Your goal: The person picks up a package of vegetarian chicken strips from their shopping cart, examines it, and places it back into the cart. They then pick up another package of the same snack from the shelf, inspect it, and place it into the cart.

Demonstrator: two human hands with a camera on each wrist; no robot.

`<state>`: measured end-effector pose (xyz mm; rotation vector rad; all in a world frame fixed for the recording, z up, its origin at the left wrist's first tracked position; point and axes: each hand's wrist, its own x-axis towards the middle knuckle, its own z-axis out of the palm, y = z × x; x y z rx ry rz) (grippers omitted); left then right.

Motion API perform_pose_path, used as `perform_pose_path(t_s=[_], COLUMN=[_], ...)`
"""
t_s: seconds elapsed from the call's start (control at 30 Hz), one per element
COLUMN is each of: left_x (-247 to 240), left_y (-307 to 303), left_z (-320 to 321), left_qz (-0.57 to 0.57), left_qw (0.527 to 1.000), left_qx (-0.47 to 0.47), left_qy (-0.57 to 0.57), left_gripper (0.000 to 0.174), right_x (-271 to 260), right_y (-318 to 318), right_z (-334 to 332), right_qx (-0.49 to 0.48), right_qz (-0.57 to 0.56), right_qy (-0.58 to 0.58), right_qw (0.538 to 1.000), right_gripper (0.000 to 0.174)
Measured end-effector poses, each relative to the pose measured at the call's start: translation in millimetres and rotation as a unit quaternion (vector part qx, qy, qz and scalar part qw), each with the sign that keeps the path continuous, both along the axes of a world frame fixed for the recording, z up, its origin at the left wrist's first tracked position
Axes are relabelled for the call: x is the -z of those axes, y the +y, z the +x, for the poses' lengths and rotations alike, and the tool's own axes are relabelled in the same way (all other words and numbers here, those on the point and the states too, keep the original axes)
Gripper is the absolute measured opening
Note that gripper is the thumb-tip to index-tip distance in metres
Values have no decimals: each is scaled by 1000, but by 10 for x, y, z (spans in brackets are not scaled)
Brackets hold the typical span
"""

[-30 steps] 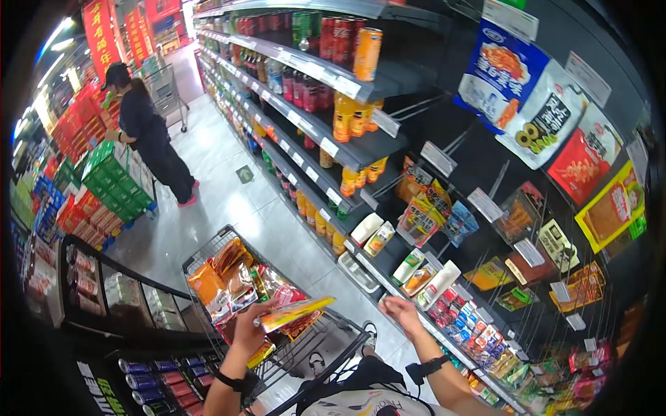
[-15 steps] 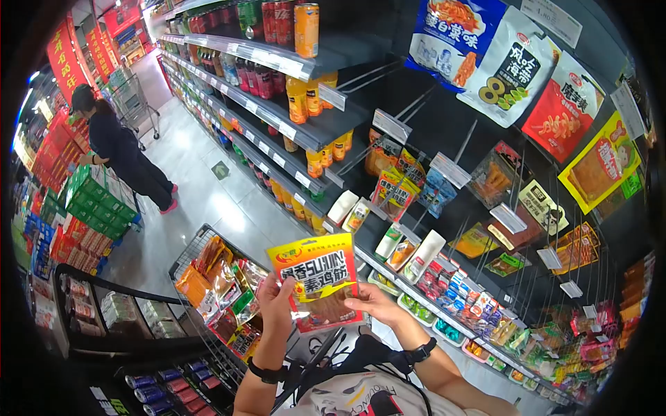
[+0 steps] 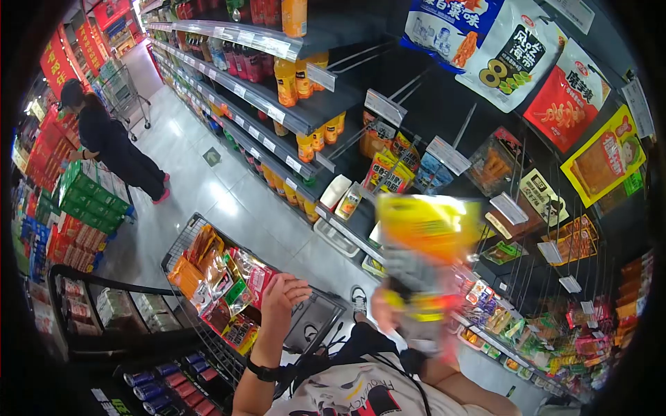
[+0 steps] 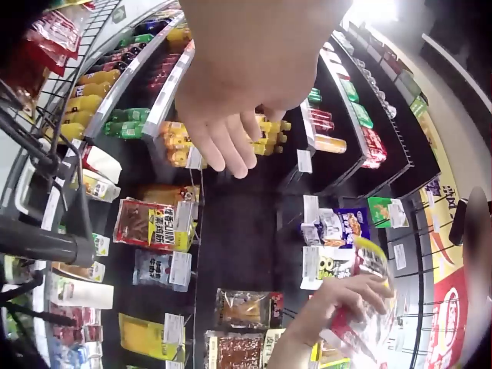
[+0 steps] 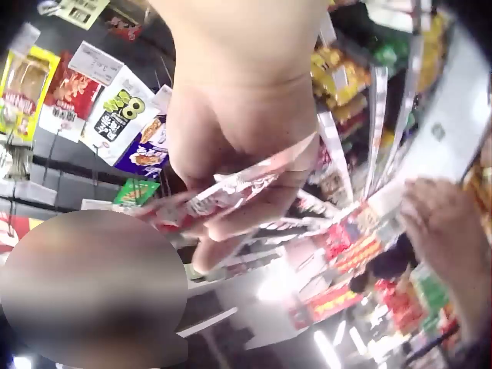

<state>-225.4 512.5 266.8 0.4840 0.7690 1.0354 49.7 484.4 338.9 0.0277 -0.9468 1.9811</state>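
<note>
The yellow and red snack packet point(image 3: 423, 253), blurred in the head view, is gripped by my right hand point(image 3: 385, 310) in front of the hanging rack. In the right wrist view the right hand point(image 5: 242, 177) pinches the packet point(image 5: 223, 196) between thumb and fingers. My left hand point(image 3: 283, 295) is raised beside the cart's near end, its fingers loosely bent and holding nothing. From the left wrist view, the left hand point(image 4: 223, 115) hangs with relaxed fingers, and the right hand point(image 4: 342, 304) grips the packet's edge.
A wire cart point(image 3: 182, 243) full of snack packets stands at left. Drink shelves point(image 3: 277, 97) run along the aisle, and packets hang on hooks point(image 3: 548, 208) at right. A person in dark clothes point(image 3: 114, 135) stands beside green boxes point(image 3: 94, 191).
The packet was held in both hands in front of the body. Now the left hand has let go, and the right hand has carried it up and to the right, nearer the rack.
</note>
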Motion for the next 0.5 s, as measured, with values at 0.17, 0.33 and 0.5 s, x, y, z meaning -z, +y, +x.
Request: perform_pose_path(t_s=[0.17, 0.33, 0.5], left_x=[-47, 57, 130], left_y=[37, 107, 119], left_z=[55, 37, 101], left_qz=[-25, -33, -50], left_qw=[997, 997, 997], left_qx=[-59, -55, 10], left_qy=[43, 52, 51], left_gripper=[32, 34, 32], right_x=[170, 154, -69], right_y=[42, -181, -444], right_z=[-66, 63, 32], right_qx=[359, 302, 209], right_qz=[4, -176, -277], right_qy=[-677, -386, -150], right_qw=[643, 853, 926], right_gripper=[29, 22, 20])
